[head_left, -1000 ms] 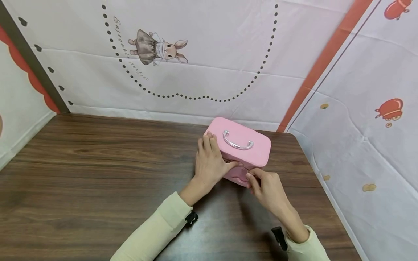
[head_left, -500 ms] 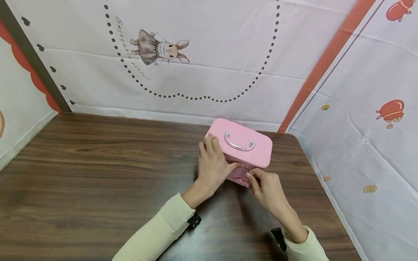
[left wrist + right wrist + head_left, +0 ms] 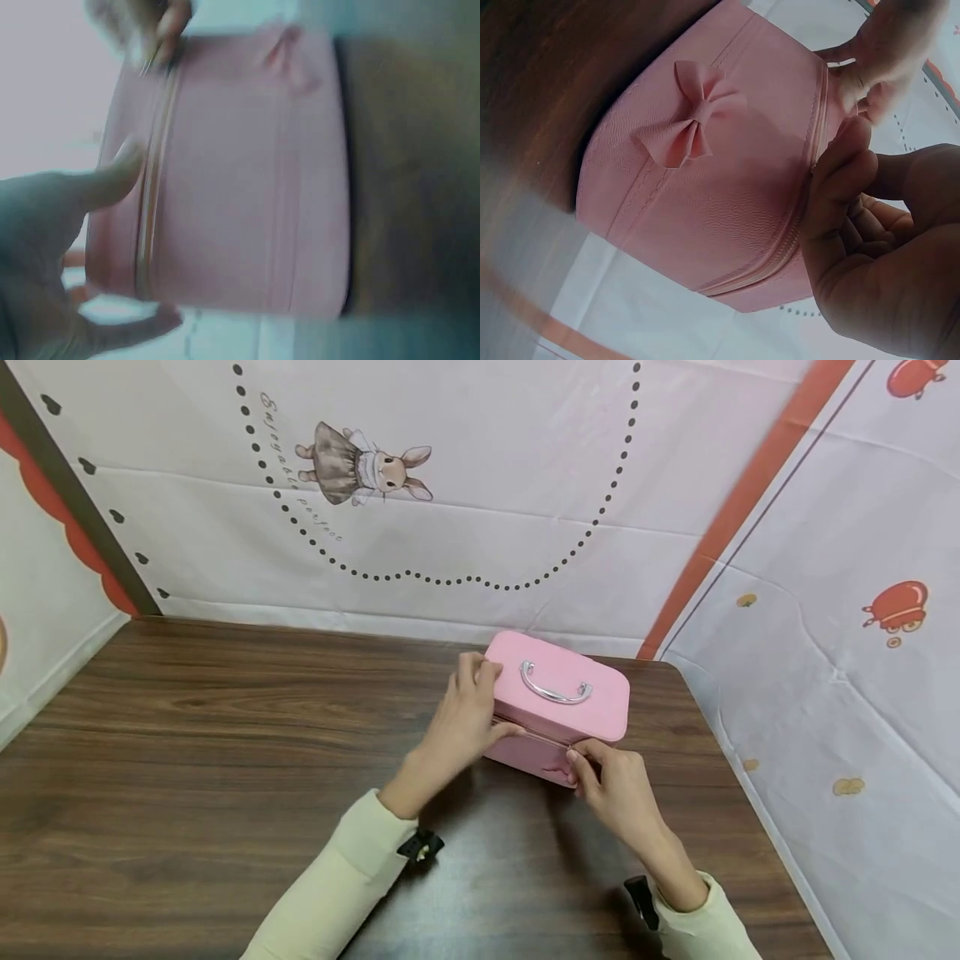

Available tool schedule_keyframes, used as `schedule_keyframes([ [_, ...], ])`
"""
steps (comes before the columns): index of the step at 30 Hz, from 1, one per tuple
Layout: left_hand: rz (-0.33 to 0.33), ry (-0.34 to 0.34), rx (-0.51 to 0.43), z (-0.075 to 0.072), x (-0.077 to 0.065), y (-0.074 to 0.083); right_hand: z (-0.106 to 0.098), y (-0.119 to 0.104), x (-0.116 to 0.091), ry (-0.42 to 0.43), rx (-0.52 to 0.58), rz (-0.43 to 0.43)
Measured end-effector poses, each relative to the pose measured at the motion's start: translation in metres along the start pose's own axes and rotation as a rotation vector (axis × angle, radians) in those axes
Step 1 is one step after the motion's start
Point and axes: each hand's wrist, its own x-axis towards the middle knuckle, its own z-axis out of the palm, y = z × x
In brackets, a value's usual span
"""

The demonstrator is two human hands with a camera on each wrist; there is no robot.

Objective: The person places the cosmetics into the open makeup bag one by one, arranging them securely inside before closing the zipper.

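A pink vanity case (image 3: pixel 558 693) with a silver handle (image 3: pixel 555 696) on its lid stands upright on the table. A zipper (image 3: pixel 776 259) runs round it below the lid, and a pink bow (image 3: pixel 697 112) decorates its front. My right hand (image 3: pixel 618 789) pinches the zipper pull near the right front corner; the fingertips mostly hide the pull. At the left end, my left hand (image 3: pixel 457 718) straddles the corner, its fingers loosely spread by the lid's edge and its thumb along the front near the zipper. Blur in the left wrist view (image 3: pixel 45 247) obscures how firmly it touches.
The dark wooden table (image 3: pixel 225 760) extends widely to the left. A white printed cloth (image 3: pixel 487 485) hangs close behind the case, and another cloth wall (image 3: pixel 847 710) borders the right table edge.
My left hand has shifted left, its thumb sliding back along the case front and uncovering more of it. My right hand keeps its pinch at nearly the same spot.
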Motion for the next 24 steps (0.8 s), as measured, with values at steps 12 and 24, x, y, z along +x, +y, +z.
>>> schedule_keyframes([
  [12,0.276,-0.125,-0.191,0.004,0.012,-0.051,-0.001,-0.001,0.000,-0.002,-0.039,0.017],
  [24,0.412,-0.238,-0.231,-0.009,0.010,-0.063,-0.003,0.002,-0.001,0.020,-0.037,0.031],
])
